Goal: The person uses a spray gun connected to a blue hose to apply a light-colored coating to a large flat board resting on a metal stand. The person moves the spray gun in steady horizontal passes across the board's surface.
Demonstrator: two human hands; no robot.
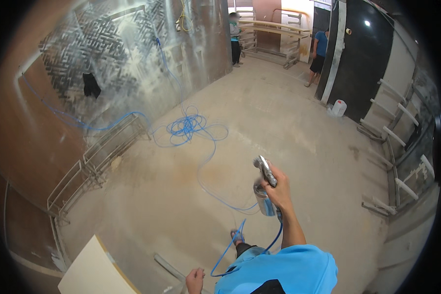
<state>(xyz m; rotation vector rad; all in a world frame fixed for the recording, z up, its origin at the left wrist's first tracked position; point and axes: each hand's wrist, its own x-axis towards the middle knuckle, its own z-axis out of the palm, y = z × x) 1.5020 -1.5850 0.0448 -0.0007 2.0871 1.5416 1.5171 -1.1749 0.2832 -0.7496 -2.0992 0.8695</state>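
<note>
My right hand (281,190) is wrapped round the grip of a spray gun (266,172), held out in front of me above the floor. A shiny metal cup (263,197) hangs below the gun. From the grip, a blue air hose (275,240) runs down beside my body and past my foot (237,237). My left hand (195,281) is low at the bottom edge with its fingers curled, and nothing shows in it. Close to it, a grey tube (169,266) slants up from the lower edge. Left of that stands a pale panel (98,269).
Blue hose (188,126) lies tangled on the floor ahead. Low metal frames (90,164) line the left wall; a rack with white-wrapped arms (393,135) stands right. A white jug (339,108) sits by the dark door. Two people (235,39) (319,53) stand near a far rack (272,36).
</note>
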